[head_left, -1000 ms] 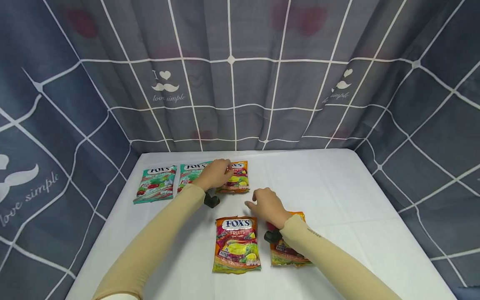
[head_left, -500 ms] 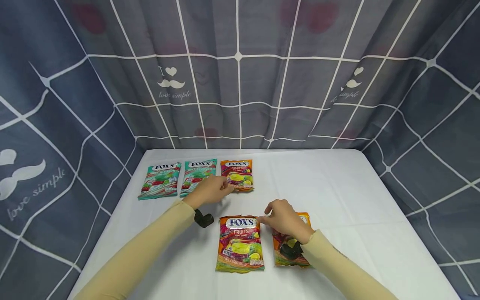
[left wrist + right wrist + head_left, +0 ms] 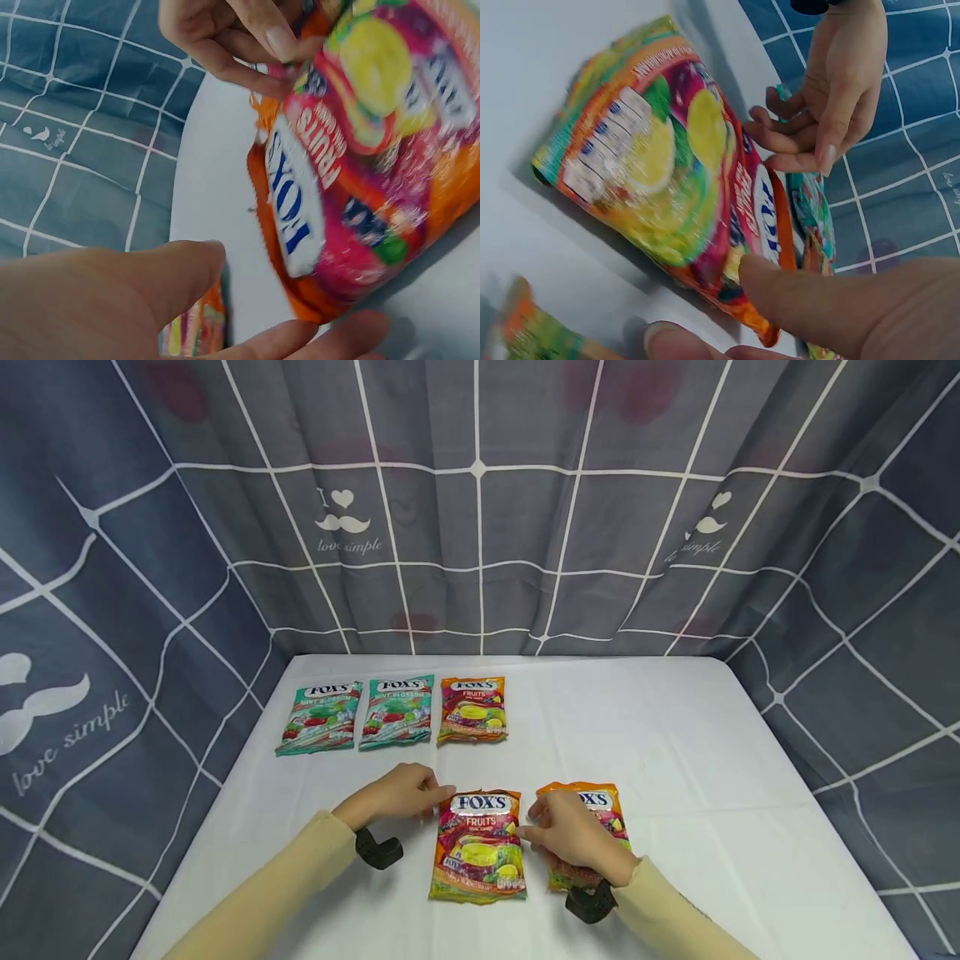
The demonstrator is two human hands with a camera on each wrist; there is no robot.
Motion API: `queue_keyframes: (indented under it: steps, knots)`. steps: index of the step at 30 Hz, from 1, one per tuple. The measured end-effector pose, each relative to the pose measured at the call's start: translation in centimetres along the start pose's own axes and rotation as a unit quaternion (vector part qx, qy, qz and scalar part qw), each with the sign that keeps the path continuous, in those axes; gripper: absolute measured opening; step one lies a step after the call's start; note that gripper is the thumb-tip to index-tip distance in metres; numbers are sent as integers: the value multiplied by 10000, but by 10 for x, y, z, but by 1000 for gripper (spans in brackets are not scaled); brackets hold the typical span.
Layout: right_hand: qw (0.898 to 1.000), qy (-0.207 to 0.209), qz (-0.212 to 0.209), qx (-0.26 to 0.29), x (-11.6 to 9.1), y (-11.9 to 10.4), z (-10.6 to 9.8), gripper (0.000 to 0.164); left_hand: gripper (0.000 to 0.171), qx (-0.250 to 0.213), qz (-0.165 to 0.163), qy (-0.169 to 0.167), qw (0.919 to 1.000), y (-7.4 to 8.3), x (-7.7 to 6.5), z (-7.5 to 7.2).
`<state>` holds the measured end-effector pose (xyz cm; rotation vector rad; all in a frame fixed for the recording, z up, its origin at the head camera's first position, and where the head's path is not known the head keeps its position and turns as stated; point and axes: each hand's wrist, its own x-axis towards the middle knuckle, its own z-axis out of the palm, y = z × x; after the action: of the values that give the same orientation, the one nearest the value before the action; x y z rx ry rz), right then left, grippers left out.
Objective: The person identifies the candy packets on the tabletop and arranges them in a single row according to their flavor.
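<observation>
An orange and purple Fox's Fruits candy bag [image 3: 478, 852] lies face up on the white tabletop, between both hands. My left hand [image 3: 397, 793] is at its upper left corner, thumb spread from the fingers; in the left wrist view the fingertips [image 3: 352, 334] are right at the bag's edge. On the opposite side, my right hand [image 3: 573, 835] has its thumb against the bag's right edge. In the right wrist view that thumb [image 3: 769, 289] overlaps the bag, with the fingers lower down. A second Fruits bag [image 3: 611, 810] lies partly hidden under the right hand.
Along the back left stand two green Mint Blossom candy bags [image 3: 321, 718] [image 3: 397, 712] and another Fruits bag [image 3: 472, 710] in a row. Grey checked curtains [image 3: 525, 518] surround the white table [image 3: 637, 718] at the back and sides.
My left hand has come back from the rear Fruits bag to the front bag's upper left corner. The right hand has moved down to the front bag's right edge.
</observation>
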<state>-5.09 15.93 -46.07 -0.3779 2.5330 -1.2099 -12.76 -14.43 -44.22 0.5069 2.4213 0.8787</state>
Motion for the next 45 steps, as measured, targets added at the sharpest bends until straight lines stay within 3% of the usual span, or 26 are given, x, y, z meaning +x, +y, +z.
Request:
queue_keyframes:
  steps: [4,8,15,19,30,37,45]
  knots:
    - [9995,-201,142,220,-5,-1,5,37,38,-163,-109,-125,9997,-2,-11,7]
    - [9984,-334,270,372,-7,-1,8,37,39,-488,-218,-462,9975,-5,-18,16]
    - [9968,-413,340,602,-6,0,14,31,46,-938,-12,-935,9912,-10,-19,30]
    - [9953,-462,382,764,-5,-1,16,29,42,-864,-24,-930,9919,-13,-18,32]
    - [9978,-291,212,562,-3,2,20,26,36,-879,92,-630,9941,-5,-21,35]
    - [9983,-163,186,530,-4,2,21,28,35,-813,285,-751,9935,-7,-18,33]
    - [9988,-98,145,465,-5,2,20,27,35,-769,240,-753,9939,-3,-17,32]
